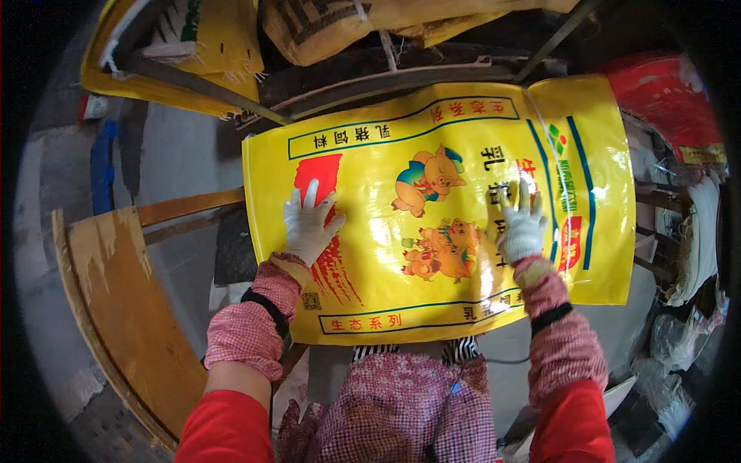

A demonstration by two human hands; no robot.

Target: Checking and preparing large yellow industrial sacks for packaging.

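A big glossy yellow feed sack lies flat in front of me, printed with cartoon pigs and a red patch. On its left part rests my left hand in a white glove, fingers spread, next to the red print. My right hand, gloved the same way, presses flat on the sack's right part with its fingers apart. Near the right end a pale string or seam line crosses the sack. What supports the sack is mostly hidden beneath it.
More yellow sacks are stacked beyond a metal frame at the far side. A wooden board stands at the left. On the right are a red sack, white cloth and clear plastic bags.
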